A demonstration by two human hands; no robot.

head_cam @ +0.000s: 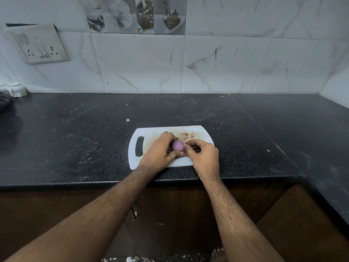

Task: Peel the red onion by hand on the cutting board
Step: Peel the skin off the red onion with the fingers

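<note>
A small red onion (177, 145), its smooth purple flesh showing, sits over the white cutting board (151, 135) near the counter's front edge. My left hand (160, 152) curls around the onion from the left and holds it. My right hand (202, 156) is at the onion's right side, with thumb and fingertips pinching a strip of its skin. Loose pale-pink peel scraps (187, 136) lie on the board just behind my hands. The onion's underside is hidden by my fingers.
The board lies on a black speckled granite counter (75, 140) that turns a corner at the right. A tiled wall with a switch-and-socket plate (40, 45) rises behind. A white object (16, 89) stands at the far left. Brown cabinet fronts are below.
</note>
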